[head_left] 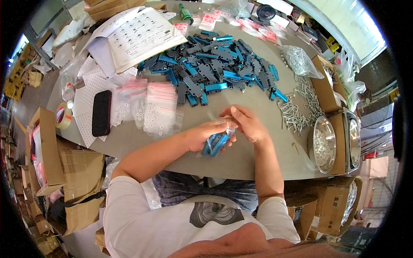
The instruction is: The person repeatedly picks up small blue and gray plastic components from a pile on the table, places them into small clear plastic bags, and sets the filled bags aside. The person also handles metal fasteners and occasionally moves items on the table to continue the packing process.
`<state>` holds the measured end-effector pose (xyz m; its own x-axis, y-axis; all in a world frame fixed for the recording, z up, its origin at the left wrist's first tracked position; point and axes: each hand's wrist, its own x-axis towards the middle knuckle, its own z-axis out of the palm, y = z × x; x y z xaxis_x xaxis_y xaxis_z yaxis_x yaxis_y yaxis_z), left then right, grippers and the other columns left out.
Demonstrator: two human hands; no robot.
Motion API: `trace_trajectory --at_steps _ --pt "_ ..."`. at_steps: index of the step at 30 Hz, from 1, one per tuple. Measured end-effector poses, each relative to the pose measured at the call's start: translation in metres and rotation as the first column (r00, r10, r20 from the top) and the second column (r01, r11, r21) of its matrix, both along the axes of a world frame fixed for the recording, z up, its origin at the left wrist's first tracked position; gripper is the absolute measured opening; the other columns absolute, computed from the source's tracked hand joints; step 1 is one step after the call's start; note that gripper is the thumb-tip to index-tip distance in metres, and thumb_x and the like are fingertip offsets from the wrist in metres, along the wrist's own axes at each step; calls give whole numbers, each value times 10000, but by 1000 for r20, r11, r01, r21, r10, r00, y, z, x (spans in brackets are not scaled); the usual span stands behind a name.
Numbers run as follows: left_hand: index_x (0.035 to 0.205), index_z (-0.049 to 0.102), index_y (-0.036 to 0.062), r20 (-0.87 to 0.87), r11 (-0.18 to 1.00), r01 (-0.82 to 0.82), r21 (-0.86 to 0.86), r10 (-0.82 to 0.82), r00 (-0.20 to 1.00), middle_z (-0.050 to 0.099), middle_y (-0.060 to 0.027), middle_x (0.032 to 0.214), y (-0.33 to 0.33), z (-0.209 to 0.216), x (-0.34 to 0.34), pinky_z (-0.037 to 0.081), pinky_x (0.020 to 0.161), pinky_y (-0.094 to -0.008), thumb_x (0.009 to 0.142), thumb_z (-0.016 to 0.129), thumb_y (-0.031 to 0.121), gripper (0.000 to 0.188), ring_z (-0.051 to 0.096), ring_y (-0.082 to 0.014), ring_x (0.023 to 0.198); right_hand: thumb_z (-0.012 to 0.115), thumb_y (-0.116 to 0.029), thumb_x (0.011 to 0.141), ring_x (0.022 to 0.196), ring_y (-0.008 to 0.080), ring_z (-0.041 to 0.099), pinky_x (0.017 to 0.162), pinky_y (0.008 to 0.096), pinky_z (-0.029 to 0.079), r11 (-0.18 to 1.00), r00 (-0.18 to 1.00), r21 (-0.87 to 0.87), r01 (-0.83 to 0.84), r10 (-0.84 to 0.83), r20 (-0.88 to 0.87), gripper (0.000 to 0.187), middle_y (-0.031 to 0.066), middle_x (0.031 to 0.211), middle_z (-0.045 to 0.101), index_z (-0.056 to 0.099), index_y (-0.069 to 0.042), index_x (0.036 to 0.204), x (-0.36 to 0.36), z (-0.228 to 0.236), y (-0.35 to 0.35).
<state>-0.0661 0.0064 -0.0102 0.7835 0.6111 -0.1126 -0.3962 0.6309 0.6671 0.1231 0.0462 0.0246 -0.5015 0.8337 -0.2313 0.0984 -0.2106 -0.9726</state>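
Over the near middle of the table, my left hand [203, 134] is closed around a small clear plastic bag [216, 145] with blue pieces inside. The fingers of my right hand [248, 124] are curled at the bag's upper end and seem to pinch it; motion blurs them slightly. Beyond my hands spreads a heap of blue and dark grey parts [215, 64], shaped like small latches or hinges. Flat clear zip bags [161, 109] holding small white pieces lie to the left of my hands.
Loose metal hex keys [297, 109] lie at the right, near a metal bowl of small white pieces [323, 144] and a cardboard box [329, 81]. Leftward are a black phone [102, 112], a tape roll [63, 115] and printed papers [140, 38]. A green bottle [185, 13] stands far back.
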Motion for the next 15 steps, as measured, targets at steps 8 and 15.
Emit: trace_trajectory --at_steps 8,15 --pt "1363 355 93 98 994 29 -105 -18 995 613 -190 1086 4 6 -9 560 709 -367 957 455 462 558 650 -263 882 268 -672 918 545 218 643 376 296 532 803 938 -569 -180 -34 -344 797 148 965 658 546 35 1162 -18 -9 -1" --pt "1410 252 133 30 1000 -6 8 6 1000 603 -210 1093 4 9 -9 558 680 -352 956 442 481 603 657 -279 847 278 -638 938 536 229 637 440 270 550 838 908 -522 -160 -82 -410 730 140 887 663 574 15 1077 -23 -8 -4"
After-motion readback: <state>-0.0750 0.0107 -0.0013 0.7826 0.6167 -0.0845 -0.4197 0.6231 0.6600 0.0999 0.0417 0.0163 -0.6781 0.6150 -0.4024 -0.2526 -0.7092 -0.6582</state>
